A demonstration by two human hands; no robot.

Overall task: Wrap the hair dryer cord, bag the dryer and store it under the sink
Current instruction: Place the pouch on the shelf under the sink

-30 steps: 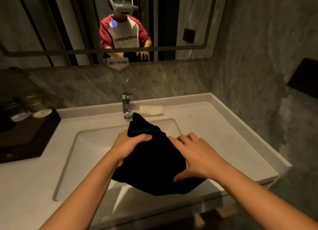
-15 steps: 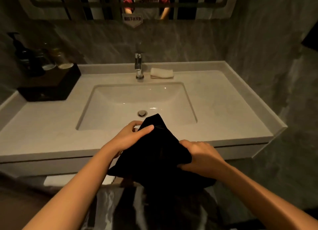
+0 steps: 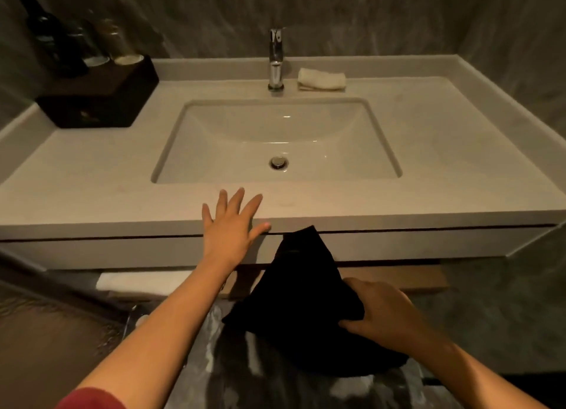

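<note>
The right hand [image 3: 379,313] is clenched on the side of a soft black cloth bag [image 3: 306,301], carrying its full weight low in front of the vanity, below the counter edge; the hair dryer itself cannot be seen and is presumably inside, since the bag hangs bulky and peaked. The left hand [image 3: 228,228] holds nothing: its fingers are spread wide, palm laid against the front lip of the pale stone countertop [image 3: 92,176], most likely to steady the body while bending toward the space underneath. Under the counter's pale front panel [image 3: 428,246] a wooden shelf [image 3: 407,281] shows just beyond the bag, with a folded white towel [image 3: 153,281] at its left end, so that appears to be the storing place. Further out lie the white rectangular basin [image 3: 275,133], the chrome tap [image 3: 276,59], a small rolled white cloth [image 3: 321,78] beside it, and a dark tray of toiletries [image 3: 98,99] at the far left.
</note>
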